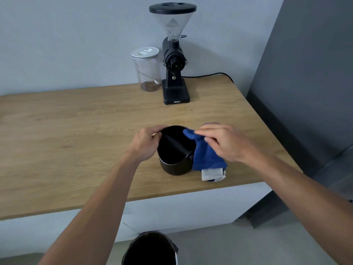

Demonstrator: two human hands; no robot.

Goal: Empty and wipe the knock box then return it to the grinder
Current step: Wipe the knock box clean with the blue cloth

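A black round knock box [174, 165] with a bar across its mouth stands upright on the wooden counter [76, 131], near the front edge. My left hand [147, 143] grips its left rim. My right hand [223, 142] holds a blue cloth [205, 155] by its top; the cloth drapes over the box's right rim and down its outer side, with a white label at the bottom. The black coffee grinder [174, 60] with a clear hopper stands at the back of the counter, well apart from the box.
A clear glass jar [147, 69] with a white lid stands left of the grinder. The grinder's black cord [210, 75] runs right along the wall. A bin with a black liner [150, 249] sits on the floor below the counter's front edge. A grey cabinet [305, 73] rises at right.
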